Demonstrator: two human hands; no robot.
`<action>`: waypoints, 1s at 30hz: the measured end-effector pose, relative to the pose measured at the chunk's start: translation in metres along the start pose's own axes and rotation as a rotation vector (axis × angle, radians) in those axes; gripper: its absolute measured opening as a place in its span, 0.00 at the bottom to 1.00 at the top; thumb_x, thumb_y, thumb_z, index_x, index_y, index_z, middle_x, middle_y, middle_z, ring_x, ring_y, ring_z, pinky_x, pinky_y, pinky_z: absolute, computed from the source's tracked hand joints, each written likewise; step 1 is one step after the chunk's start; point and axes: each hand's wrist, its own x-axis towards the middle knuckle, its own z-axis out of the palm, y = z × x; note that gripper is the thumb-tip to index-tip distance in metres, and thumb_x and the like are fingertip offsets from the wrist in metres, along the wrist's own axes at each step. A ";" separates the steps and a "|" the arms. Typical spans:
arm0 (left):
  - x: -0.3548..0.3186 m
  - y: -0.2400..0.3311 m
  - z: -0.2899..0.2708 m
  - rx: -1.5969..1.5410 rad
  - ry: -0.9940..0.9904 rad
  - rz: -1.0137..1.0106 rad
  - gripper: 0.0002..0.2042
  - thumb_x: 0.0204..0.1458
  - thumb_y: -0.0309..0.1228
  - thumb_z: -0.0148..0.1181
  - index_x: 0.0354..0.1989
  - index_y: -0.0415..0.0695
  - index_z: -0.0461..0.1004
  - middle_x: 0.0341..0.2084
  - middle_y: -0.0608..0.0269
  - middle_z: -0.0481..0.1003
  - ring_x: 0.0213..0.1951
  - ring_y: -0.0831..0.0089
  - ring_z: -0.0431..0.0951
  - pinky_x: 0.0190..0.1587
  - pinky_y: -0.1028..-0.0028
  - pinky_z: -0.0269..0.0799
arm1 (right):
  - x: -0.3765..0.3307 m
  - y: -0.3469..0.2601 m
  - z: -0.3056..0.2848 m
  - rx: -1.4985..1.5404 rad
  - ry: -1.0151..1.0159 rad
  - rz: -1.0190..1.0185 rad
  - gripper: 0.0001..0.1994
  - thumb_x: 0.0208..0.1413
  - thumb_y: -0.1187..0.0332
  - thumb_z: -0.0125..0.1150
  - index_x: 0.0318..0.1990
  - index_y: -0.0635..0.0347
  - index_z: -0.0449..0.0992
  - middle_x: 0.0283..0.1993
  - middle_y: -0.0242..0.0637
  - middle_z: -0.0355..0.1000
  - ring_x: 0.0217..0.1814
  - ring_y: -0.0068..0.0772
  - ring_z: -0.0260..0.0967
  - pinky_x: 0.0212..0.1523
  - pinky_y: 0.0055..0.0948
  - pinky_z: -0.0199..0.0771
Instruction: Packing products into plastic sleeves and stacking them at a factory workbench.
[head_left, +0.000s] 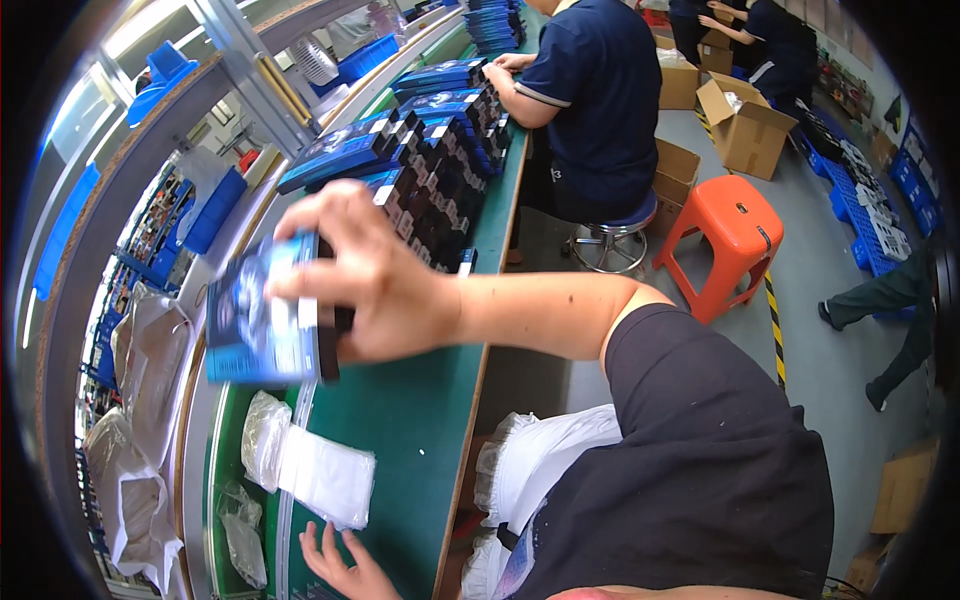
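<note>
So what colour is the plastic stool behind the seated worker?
Bright orange stool, clearest in the head view.

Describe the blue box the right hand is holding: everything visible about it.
The blue box is a flat rectangular retail carton, seemingly glossy printed card, with a pale graphic on its blue face and a dark side edge showing at its right. It is held above the green worktop, tilted slightly, face toward the camera. The right hand grips it from the right, fingers over the top edge and face, thumb lower down. Whether it is sealed cannot be told. The left hand is not touching it.
</note>
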 end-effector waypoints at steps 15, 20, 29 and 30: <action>-0.001 -0.031 0.035 -0.075 -0.275 0.137 0.11 0.52 0.27 0.57 0.43 0.38 0.77 0.45 0.47 0.74 0.48 0.52 0.72 0.51 0.60 0.65 | -0.177 -0.019 0.006 -0.168 -0.573 0.481 0.35 0.28 0.54 0.75 0.51 0.51 0.72 0.59 0.53 0.56 0.63 0.61 0.48 0.60 0.56 0.50; 0.004 -0.034 0.032 -0.056 -0.319 0.120 0.12 0.50 0.26 0.57 0.43 0.39 0.76 0.44 0.48 0.74 0.46 0.52 0.73 0.51 0.60 0.66 | -0.138 -0.023 -0.007 -0.177 -0.948 0.527 0.45 0.25 0.41 0.73 0.53 0.59 0.70 0.63 0.60 0.51 0.66 0.65 0.44 0.60 0.57 0.48; 0.008 -0.041 0.030 -0.092 -0.339 0.136 0.13 0.48 0.25 0.57 0.43 0.36 0.76 0.44 0.45 0.74 0.46 0.51 0.73 0.50 0.61 0.67 | -0.116 -0.012 0.038 -0.201 -0.827 0.623 0.48 0.36 0.38 0.66 0.59 0.67 0.62 0.62 0.69 0.51 0.65 0.65 0.49 0.61 0.55 0.51; 0.008 -0.042 0.031 -0.100 -0.342 0.140 0.13 0.48 0.25 0.57 0.42 0.36 0.77 0.44 0.45 0.74 0.46 0.51 0.73 0.50 0.62 0.67 | -0.120 -0.013 0.043 -0.218 -0.914 0.667 0.49 0.36 0.38 0.65 0.60 0.68 0.61 0.61 0.70 0.51 0.65 0.65 0.49 0.61 0.55 0.51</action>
